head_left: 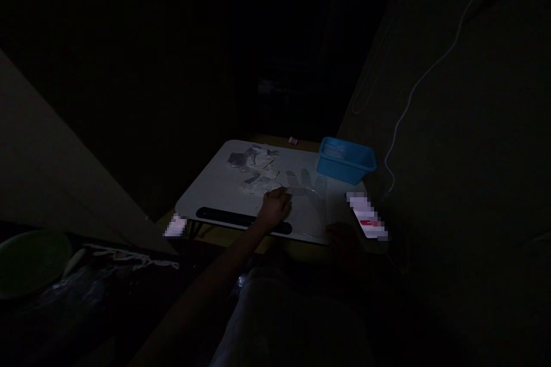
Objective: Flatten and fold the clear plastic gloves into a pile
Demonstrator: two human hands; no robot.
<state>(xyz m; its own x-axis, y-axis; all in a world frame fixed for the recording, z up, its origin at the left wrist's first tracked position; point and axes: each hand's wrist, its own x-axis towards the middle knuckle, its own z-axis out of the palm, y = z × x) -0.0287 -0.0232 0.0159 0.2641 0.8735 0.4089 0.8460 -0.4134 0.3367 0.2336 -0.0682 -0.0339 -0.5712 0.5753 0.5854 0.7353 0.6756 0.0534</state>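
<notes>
A clear plastic glove point(316, 198) lies spread on the small white table point(210, 183), its fingers pointing away from me. My left hand point(276, 207) is closed at the glove's left side, fingertips on its thumb part. Near the glove's cuff, at the table's front edge, is my right hand point(342, 236), so dark that its fingers cannot be made out. Beyond my left hand are crumpled clear plastic pieces point(260, 185), probably more gloves, with another loose heap point(260, 157) farther back.
A blue plastic basket point(346, 169) stands at the table's back right corner. A lit phone point(365, 218) lies at the right edge. A black slot strip point(228, 217) runs along the front. A white cable point(415, 89) hangs on the right wall. The room is very dark.
</notes>
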